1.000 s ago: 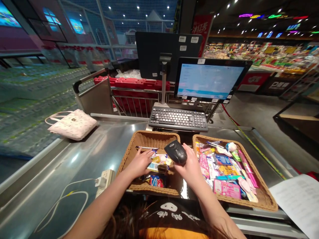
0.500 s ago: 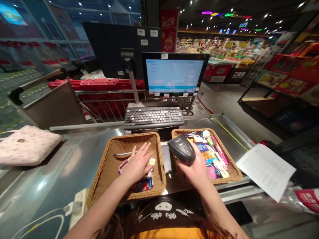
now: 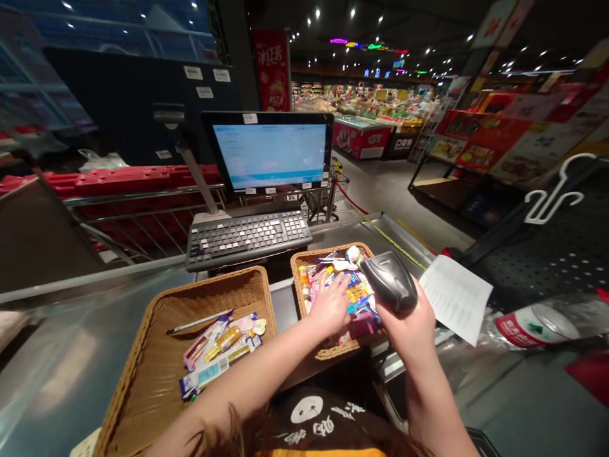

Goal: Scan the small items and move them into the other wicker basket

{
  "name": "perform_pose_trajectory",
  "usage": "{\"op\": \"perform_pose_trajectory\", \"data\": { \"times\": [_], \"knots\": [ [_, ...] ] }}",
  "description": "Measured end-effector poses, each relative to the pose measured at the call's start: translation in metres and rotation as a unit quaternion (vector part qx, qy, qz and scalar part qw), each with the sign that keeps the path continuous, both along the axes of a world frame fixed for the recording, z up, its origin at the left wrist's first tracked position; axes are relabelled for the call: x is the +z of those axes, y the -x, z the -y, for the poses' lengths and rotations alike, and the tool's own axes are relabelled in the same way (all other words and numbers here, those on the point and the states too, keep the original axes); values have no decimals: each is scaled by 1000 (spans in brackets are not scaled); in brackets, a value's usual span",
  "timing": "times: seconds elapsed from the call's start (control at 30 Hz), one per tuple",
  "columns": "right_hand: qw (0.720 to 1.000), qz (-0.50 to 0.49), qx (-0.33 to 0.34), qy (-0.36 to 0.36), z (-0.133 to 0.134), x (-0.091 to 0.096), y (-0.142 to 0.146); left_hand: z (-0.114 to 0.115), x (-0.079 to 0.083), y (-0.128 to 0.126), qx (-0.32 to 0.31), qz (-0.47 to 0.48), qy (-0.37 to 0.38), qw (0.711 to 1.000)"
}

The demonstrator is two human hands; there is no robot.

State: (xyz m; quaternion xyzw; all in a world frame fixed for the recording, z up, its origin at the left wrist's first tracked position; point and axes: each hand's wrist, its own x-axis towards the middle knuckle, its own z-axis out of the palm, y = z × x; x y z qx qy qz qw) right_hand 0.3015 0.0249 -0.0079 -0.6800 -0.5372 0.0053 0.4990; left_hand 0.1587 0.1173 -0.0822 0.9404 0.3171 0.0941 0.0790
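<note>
My right hand (image 3: 410,317) is wrapped round a black barcode scanner (image 3: 391,282), held up over the right side of a wicker basket (image 3: 328,353). That basket is full of small packaged goods, among them an orange-capped bottle (image 3: 304,279). Over these goods my left hand (image 3: 332,306) reaches in with its fingers spread, and I see nothing held in it. A larger wicker basket (image 3: 137,355) stands to the left. Inside it lie a thin stick-like item (image 3: 200,322), a yellow tube-like pack (image 3: 223,343) and several other small packs, partly covered by my left forearm.
Behind the baskets are a keyboard (image 3: 250,236) and a lit monitor (image 3: 276,152). A printed paper sheet (image 3: 454,298) lies right of the right basket, with a red-labelled bottle (image 3: 533,325) beyond it. A white hook (image 3: 554,197) hangs at the right.
My left hand has moved from the left basket to the right basket. The scanner in my right hand has shifted right. The camera view has turned to the right.
</note>
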Motion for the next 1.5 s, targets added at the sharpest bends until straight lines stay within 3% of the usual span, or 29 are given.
{"op": "perform_pose_trajectory", "data": {
  "times": [0.17, 0.4, 0.63, 0.73, 0.9, 1.13, 1.3, 1.5],
  "knots": [
    [1000, 14, -10, -1, 3, -6, -10, -5, -11, -11, -29, -26, 20, 999],
    [1000, 25, -2, 3, 1, -9, -14, -12, -10, -13, 12, -29, 81, 996],
    [1000, 16, -12, 11, 1, -8, -12, -15, -17, -4, 36, 17, 25, 999],
    [1000, 7, -10, 11, 1, -8, -11, -21, -4, 10, 45, 35, -27, 998],
    [1000, -5, -6, 8, 0, -5, -4, -28, 36, 50, 84, 85, -126, 985],
    [998, -11, 56, -23, -4, 2, 14, -25, 84, 104, 144, 149, -225, 952],
    [997, -22, 75, -27, -5, 5, 28, -21, 100, 128, 173, 180, -267, 931],
    [991, -6, 123, -42, -6, 9, 44, -19, 107, 151, 197, 192, -305, 912]
  ]
}}
